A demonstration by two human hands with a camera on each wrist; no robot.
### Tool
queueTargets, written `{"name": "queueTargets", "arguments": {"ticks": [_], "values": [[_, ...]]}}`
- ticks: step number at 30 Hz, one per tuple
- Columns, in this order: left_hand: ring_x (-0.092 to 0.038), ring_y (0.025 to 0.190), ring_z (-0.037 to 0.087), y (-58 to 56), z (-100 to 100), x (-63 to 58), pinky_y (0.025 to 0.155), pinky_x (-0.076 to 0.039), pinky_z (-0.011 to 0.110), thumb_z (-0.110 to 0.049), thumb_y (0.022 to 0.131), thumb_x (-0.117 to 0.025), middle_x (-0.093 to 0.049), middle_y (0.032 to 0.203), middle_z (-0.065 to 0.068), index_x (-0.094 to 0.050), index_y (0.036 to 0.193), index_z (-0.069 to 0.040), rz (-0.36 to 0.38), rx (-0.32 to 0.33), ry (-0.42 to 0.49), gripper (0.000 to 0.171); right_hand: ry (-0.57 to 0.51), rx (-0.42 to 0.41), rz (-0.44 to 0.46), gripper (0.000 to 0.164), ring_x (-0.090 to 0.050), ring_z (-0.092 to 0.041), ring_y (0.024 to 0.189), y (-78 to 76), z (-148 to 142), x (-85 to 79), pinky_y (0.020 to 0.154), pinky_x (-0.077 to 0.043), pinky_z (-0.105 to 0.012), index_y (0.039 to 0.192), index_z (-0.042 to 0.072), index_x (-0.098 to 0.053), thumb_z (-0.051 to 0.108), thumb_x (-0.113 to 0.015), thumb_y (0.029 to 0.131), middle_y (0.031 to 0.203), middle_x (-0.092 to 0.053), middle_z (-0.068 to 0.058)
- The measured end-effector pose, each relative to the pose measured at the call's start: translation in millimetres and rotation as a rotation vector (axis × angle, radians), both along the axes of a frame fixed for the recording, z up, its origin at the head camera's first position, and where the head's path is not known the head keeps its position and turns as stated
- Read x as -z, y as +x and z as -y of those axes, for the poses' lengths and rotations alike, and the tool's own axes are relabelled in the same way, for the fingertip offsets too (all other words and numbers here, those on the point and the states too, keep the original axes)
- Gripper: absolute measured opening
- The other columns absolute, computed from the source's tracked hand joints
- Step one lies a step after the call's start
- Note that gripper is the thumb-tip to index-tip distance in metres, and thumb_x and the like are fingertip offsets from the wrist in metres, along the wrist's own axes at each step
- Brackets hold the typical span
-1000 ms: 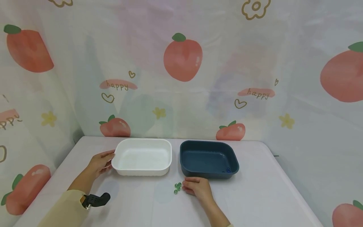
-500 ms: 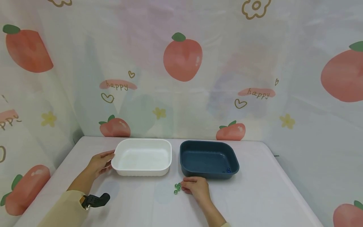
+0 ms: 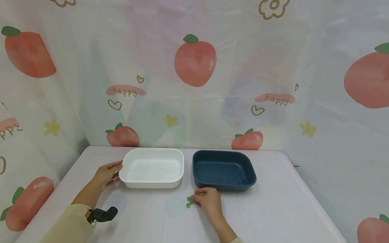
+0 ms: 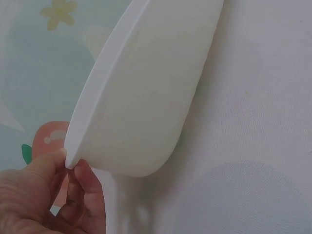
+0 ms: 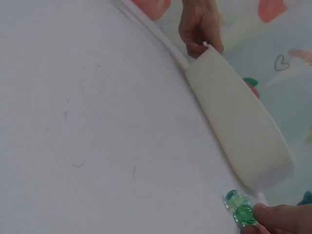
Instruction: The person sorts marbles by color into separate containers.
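Note:
My left hand (image 3: pixel 107 174) pinches the left rim of a white plastic basin (image 3: pixel 152 185). In the left wrist view the thumb and fingers (image 4: pixel 90 187) grip the rim's corner from both sides. Just in front of a dark blue basin (image 3: pixel 225 187), my right hand (image 3: pixel 210 201) reaches down to a small cluster of green glass marbles (image 3: pixel 188 205). Its thumb (image 5: pixel 278 214) and a finger close around one green marble (image 5: pixel 243 214) at the cluster's edge, partly hiding it. Another marble (image 5: pixel 234 197) lies beside that one.
A few deep blue marbles (image 3: pixel 244 182) lie in the right front corner of the dark blue basin. Both basins stand side by side on a white-covered table (image 3: pixel 273 209). Behind them hangs a fruit-printed cloth (image 3: pixel 212 111).
My right hand has moved left, from beside the green marbles onto the cluster's right edge, now covering one of them. The left hand and both basins have stayed in place.

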State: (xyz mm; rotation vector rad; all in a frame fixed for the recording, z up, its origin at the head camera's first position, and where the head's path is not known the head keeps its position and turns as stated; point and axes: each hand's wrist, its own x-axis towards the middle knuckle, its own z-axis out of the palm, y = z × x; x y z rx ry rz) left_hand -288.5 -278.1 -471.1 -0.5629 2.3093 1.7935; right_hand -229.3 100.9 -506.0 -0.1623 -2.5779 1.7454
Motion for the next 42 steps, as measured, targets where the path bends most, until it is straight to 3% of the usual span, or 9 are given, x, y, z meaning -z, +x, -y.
{"name": "queueTargets", "arguments": {"ticks": [9,16,25,34,42], "values": [[-0.059,0.085,0.013,-0.6,1,0.5,0.071,-0.053,0.024,-0.034,0.100,-0.057,-0.063,0.122,0.010,-0.046,0.146,-0.008,0.006,-0.005,-0.011,0.054,0.045,0.015,-0.026,0.020,-0.067,-0.010,0.058,-0.6,3,2.3,0.053,-0.054,-0.020,0.088,-0.004,-0.074,0.001,-0.084,0.071,0.072,-0.073,-0.007],[-0.059,0.083,0.012,0.0,1,-1.3,0.071,-0.053,0.024,-0.033,0.100,-0.057,-0.064,0.118,0.009,-0.045,0.146,-0.007,0.000,0.000,-0.002,0.054,0.014,-0.006,-0.010,0.019,-0.068,-0.012,0.061,-0.4,0,0.4,0.055,-0.056,-0.022,0.089,-0.005,-0.074,0.001,-0.082,0.073,0.074,-0.074,-0.009],[-0.060,0.083,0.011,-0.6,0,-0.4,0.071,-0.054,0.024,-0.033,0.100,-0.057,-0.063,0.121,0.010,-0.045,0.146,-0.007,-0.003,-0.001,-0.008,0.054,-0.129,-0.058,0.112,0.025,-0.073,-0.019,0.074,0.7,-10,-9.3,0.066,-0.060,-0.029,0.099,-0.011,-0.072,0.005,-0.078,0.080,0.089,-0.074,-0.016],[-0.060,0.081,0.011,-0.2,1,0.2,0.069,-0.054,0.025,-0.032,0.100,-0.058,-0.065,0.115,0.007,-0.046,0.146,-0.006,-0.005,-0.006,0.000,0.054,-0.306,-0.101,0.174,0.032,-0.074,-0.020,0.079,0.5,-18,-8.7,0.072,-0.060,-0.031,0.108,-0.018,-0.065,0.001,-0.074,0.084,0.091,-0.074,-0.021],[-0.059,0.084,0.012,-0.7,1,2.1,0.070,-0.054,0.024,-0.033,0.100,-0.058,-0.062,0.121,0.011,-0.045,0.146,-0.006,-0.001,-0.003,0.005,0.055,-0.343,-0.118,0.197,0.033,-0.074,-0.021,0.079,1.1,-18,-14.4,0.072,-0.060,-0.031,0.109,-0.018,-0.064,0.000,-0.074,0.083,0.091,-0.074,-0.020]]}}
